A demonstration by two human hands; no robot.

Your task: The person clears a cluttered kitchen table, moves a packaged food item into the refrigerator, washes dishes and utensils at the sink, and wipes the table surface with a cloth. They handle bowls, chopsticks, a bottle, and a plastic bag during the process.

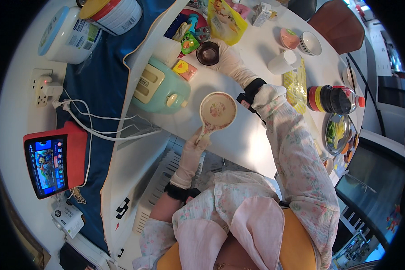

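Both my hands wear thin pale gloves with black bands at the wrists. My left hand (pixel 194 145) is closed on the handle of a cream floral-patterned cup (pixel 218 110), held over the near edge of the white table (pixel 243 135). The cup's round opening and the flowers inside it face up at me. Stretched out to the far side, my right hand (pixel 225 56) grips a small dark brown translucent cup (pixel 208 53); its fingers are partly hidden. This cup is beside a green snack packet (pixel 190 43) and a yellow pouch (pixel 227 22).
A mint-green toaster (pixel 159 85) and a small orange box (pixel 184 70) stand left of my hands. To the right are a white mug (pixel 282 62), yellow-patterned packet (pixel 294 87), dark bottle (pixel 335 100) and plate of vegetables (pixel 337 134). White cables (pixel 108 132) run near a red-cased tablet (pixel 49 162).
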